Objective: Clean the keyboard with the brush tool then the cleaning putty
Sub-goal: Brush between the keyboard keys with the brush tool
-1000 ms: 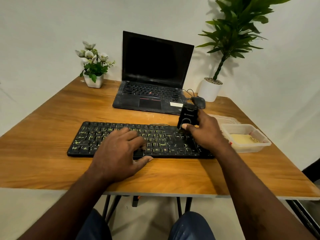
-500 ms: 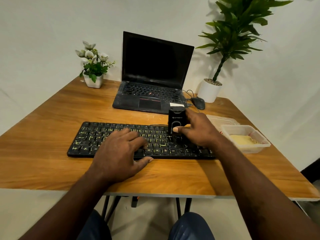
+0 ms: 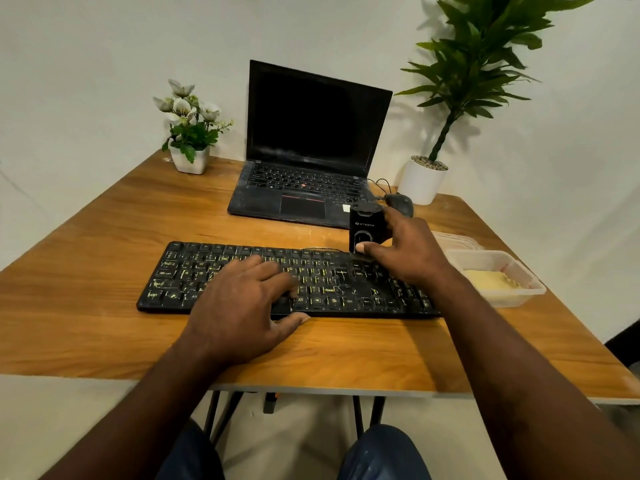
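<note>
Since half a second before, the right hand (image 3: 408,254) had carried the brush (image 3: 365,225) a little to the right and farther from the person, along the far rows of the keyboard (image 3: 194,271). The left hand (image 3: 239,306) had stayed where it was.

The right hand gripped the brush, a small black block held upright, with the thumb across its lower front and the fingers wrapped behind it. The brush's lower end met the top key rows near the keyboard's right end; the bristles were too blurred to make out. The left hand held nothing. It lay palm down on the middle of the keyboard, its fingers loosely spread over the keys and its thumb on the worktop (image 3: 104,323) just in front of the near edge.

The keyboard lay across the worktop, its keys dusty. The putty (image 3: 491,280), a pale yellow mass, sat in a clear tub (image 3: 519,296) just right of the keyboard, with the lid (image 3: 457,239) lying behind the tub.

Farther back stood an open laptop (image 3: 311,133) with a dark screen and a mouse (image 3: 400,202) at its right. A flower pot (image 3: 190,161) stood at the back left and a tall plant (image 3: 422,178) at the back right.
</note>
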Demonstrator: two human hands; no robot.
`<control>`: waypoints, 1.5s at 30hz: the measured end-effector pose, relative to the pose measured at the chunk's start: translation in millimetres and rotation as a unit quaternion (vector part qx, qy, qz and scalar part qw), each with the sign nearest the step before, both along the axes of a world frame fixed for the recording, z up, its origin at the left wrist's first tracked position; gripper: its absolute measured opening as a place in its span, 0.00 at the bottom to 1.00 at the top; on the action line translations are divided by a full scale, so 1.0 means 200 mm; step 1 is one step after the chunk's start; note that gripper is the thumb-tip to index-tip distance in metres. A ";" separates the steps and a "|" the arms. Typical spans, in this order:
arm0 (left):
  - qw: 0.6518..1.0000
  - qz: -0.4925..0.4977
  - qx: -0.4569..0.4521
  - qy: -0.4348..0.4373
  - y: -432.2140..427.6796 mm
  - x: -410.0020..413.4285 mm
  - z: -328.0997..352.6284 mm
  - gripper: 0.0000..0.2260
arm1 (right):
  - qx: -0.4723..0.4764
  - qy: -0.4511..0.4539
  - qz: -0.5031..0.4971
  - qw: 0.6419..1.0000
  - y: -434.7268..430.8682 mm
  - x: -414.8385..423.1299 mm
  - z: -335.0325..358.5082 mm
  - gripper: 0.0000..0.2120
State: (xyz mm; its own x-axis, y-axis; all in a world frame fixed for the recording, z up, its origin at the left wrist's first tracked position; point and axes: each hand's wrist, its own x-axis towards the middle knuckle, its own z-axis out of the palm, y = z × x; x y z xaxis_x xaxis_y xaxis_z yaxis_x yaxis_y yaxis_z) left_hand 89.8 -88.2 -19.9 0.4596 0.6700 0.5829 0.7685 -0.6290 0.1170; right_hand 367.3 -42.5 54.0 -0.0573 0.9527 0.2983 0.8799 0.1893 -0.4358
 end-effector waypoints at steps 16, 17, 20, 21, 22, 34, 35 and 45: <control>1.000 0.000 -0.007 0.003 0.00 0.00 0.00 0.21 | -0.017 0.036 0.008 0.999 -0.04 0.06 -0.01 0.31; 1.000 0.000 -0.005 0.003 0.00 0.00 0.00 0.21 | 0.001 0.026 -0.005 1.000 -0.04 0.07 0.00 0.31; 1.000 0.000 -0.001 0.004 0.01 0.00 0.00 0.21 | -0.010 0.065 0.013 0.998 -0.05 0.08 0.00 0.31; 1.000 0.001 -0.002 0.004 0.01 0.00 0.00 0.22 | -0.029 0.074 0.028 0.996 -0.05 0.08 -0.01 0.31; 1.000 0.002 -0.003 0.004 0.01 0.00 0.00 0.22 | -0.045 0.071 0.038 0.996 -0.05 0.09 -0.01 0.31; 1.000 0.004 -0.005 0.004 0.01 0.00 -0.01 0.20 | -0.050 -0.001 0.018 0.999 -0.01 0.14 0.03 0.26; 1.000 0.004 -0.003 0.005 0.01 0.00 -0.01 0.20 | -0.046 0.029 0.023 0.998 -0.01 0.12 0.02 0.25; 1.000 0.011 0.001 0.006 0.00 0.00 -0.01 0.20 | -0.004 0.065 0.013 0.998 0.03 -0.10 -0.05 0.28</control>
State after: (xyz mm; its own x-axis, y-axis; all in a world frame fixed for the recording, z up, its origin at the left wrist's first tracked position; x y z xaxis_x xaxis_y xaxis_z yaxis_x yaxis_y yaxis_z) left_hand 89.8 -87.9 -21.2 0.4520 0.6788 0.5787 0.7834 -0.6124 0.1065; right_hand 347.7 -36.1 44.7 -0.0433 0.9540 0.2968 0.8109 0.2071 -0.5474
